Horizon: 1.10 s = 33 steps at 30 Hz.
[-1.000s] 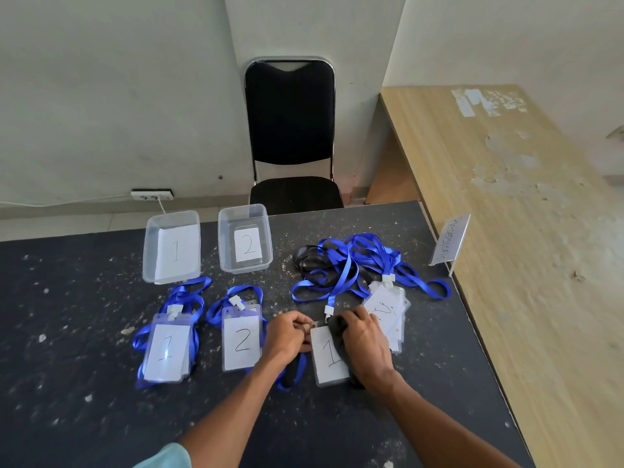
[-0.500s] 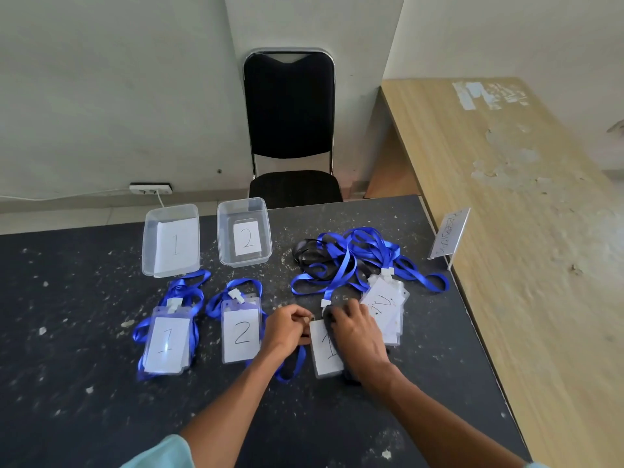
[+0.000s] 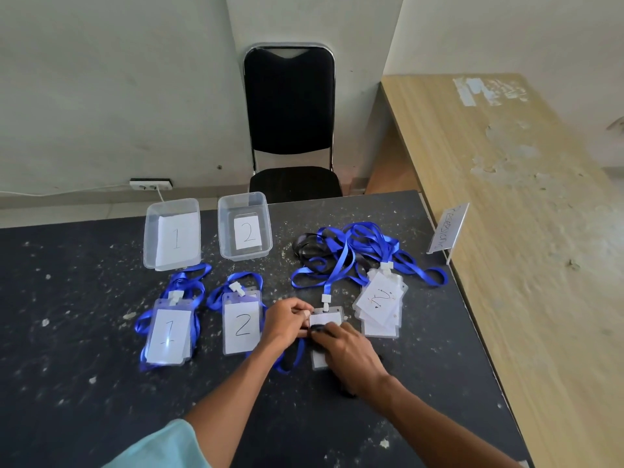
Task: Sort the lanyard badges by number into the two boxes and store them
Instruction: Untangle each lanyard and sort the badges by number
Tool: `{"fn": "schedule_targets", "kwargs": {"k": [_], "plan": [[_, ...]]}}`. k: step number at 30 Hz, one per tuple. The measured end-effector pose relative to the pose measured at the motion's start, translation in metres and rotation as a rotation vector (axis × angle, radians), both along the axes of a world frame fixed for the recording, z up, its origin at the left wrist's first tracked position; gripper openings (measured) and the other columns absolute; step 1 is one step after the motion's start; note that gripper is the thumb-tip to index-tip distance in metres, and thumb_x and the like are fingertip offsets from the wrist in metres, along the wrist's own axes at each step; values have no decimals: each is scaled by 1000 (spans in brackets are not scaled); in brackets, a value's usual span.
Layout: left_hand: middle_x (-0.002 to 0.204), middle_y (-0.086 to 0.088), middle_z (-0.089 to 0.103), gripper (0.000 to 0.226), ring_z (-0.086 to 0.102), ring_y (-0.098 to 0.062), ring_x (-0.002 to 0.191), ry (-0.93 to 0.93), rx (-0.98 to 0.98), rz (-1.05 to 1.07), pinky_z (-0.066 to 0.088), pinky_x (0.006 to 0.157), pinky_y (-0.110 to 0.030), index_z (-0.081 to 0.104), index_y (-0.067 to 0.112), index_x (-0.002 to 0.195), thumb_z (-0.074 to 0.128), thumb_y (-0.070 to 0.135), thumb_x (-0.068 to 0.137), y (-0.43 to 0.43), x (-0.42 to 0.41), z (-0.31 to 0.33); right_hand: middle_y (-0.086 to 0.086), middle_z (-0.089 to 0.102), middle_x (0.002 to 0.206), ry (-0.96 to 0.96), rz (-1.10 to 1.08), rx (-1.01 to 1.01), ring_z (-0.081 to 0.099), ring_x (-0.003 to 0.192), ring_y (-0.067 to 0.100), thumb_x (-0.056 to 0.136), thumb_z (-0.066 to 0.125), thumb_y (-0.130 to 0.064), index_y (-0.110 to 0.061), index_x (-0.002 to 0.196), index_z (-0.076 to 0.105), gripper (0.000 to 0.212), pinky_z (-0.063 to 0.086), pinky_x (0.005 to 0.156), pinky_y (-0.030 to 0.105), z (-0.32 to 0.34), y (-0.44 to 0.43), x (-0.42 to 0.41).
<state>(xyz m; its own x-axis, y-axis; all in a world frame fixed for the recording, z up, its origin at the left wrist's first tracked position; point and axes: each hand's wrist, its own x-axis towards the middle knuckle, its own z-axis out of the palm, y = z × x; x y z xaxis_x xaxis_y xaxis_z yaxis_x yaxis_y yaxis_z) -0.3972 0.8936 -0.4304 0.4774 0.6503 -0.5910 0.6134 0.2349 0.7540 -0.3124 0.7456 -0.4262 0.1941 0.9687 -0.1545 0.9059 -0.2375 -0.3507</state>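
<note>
Where the two hands met, one clear badge holder (image 3: 327, 319) lay flat on the dark speckled table (image 3: 84, 400). Only its top strip showed, and its number was covered.

- Left hand (image 3: 287, 320): fingers curled, tips pinching the holder's upper left edge.
- Right hand (image 3: 349, 352): fingers curled over the holder's lower half, tips pinching a black strap (image 3: 317, 329) laid across the card.
- Blue lanyard (image 3: 337, 265): clipped to the holder's top and running back into the tangle behind.
- Unsorted pile of badges (image 3: 380, 304): just right of the held one, fanned, top card marked 2.
- Stack marked 2 (image 3: 241, 324): just left of the left hand.
- Stack marked 1 (image 3: 167, 334): further left.
- Clear box marked 2 (image 3: 224, 228): behind the 2 stack; contents beyond the label paper not discernible.
- Clear box marked 1 (image 3: 148, 231): behind the 1 stack, likewise.
- Acrylic sign stand (image 3: 447, 231): at the table's right edge.
- Black chair (image 3: 290, 106): against the wall.
- Wooden desk (image 3: 506, 197): to the right.
</note>
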Motion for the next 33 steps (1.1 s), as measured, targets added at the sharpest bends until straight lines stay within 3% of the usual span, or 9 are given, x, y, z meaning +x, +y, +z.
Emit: {"fn": "schedule_targets", "kwargs": {"k": [5,10,15,17,21,24,27,30,33], "plan": [[91,-19,71,11,71,-20,82,-8,10,-6,62,64,-28,72,5,100,62,4,95,0,0,1,-5,59,112,61,229,-124,56,96,21,83,46,-21,-36,122,60,44,51,81,34,10,-34,4],[94,-22,71,13,69,-18,76,-6,9,2,61,62,-26,72,5,99,61,3,95,-1,0,-1,-5,55,119,25,-130,-48,51,106,22,91,49,-16,-32,128,57,41,50,86,35,15,-27,11],[91,-21,71,13,68,-18,75,-19,15,-1,60,60,-23,72,6,97,60,2,95,-2,0,-1,-5,58,111,73,124,-94,55,98,21,86,47,-22,-35,121,60,39,53,81,35,10,-32,-7],[91,-19,70,14,67,-17,76,-34,-8,0,62,64,-29,72,6,96,59,1,95,0,-2,0,-9,55,109,134,-29,-63,53,101,15,83,49,-24,-36,117,60,38,51,81,31,14,-35,4],[93,-13,69,18,70,-19,81,-85,-85,-3,63,73,-38,69,6,92,54,-2,97,3,-6,2,-9,60,101,465,-796,129,58,88,9,81,61,-13,-36,100,64,30,44,74,17,27,-29,27],[93,-14,66,18,70,-23,89,-118,-134,7,63,76,-41,70,5,94,54,-3,97,1,-6,4,-13,67,98,706,-784,-13,60,84,-1,84,60,-10,-37,104,64,34,44,66,8,34,-19,29],[96,-16,67,14,68,-23,89,-137,-191,71,62,77,-41,70,7,97,58,0,96,-7,0,8,-20,66,91,743,-682,-1,62,85,-3,85,60,-6,-36,103,64,35,43,68,3,38,-8,16],[109,-12,72,15,69,-21,92,-144,-315,153,61,77,-39,71,16,107,59,18,98,-16,7,11,-16,67,100,691,-668,52,60,91,-7,82,60,-8,-35,109,64,38,42,76,7,33,2,4],[101,-10,76,41,71,-27,95,-156,-463,179,56,88,-43,74,17,103,53,51,97,-13,5,18,-8,61,108,649,-677,54,57,95,-1,84,58,-10,-32,119,64,41,38,78,3,33,9,4]]}}
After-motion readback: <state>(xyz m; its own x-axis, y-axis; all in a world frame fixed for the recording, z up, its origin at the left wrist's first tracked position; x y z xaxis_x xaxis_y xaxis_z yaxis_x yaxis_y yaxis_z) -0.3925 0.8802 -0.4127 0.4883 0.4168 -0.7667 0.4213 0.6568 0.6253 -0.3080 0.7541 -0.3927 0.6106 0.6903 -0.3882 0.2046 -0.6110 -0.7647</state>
